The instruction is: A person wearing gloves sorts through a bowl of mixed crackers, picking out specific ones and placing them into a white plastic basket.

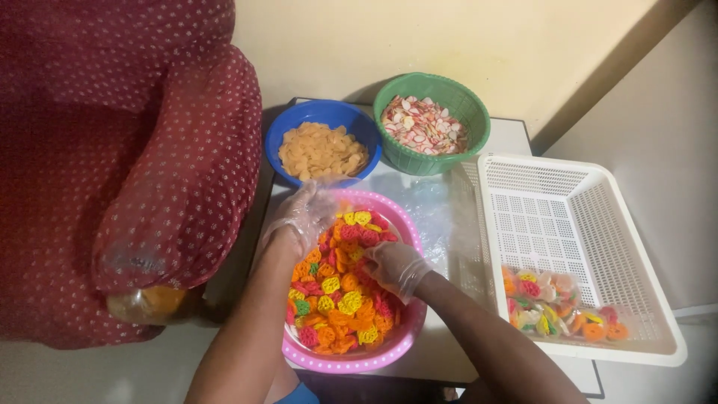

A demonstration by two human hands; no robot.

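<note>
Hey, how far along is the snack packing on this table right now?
Done: a few filled clear packets lie in the white basket. In hand: the gloved left hand holds a clear bag over the pink bowl while the gloved right hand digs into the colourful crackers. Left: the pink, blue and green bowls look well filled.

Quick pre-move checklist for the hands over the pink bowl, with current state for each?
1. Both hands gloved: left hand and right hand in clear gloves, ok.
2. Right hand in contact with the coloured snacks: ok.
3. Left hand holds something: cannot tell, blurred.
4. Pink bowl fully on the table: its near rim seems to be at the table edge, cannot tell.
5. White basket has free room: packed bags only at its near end, ok.
</note>
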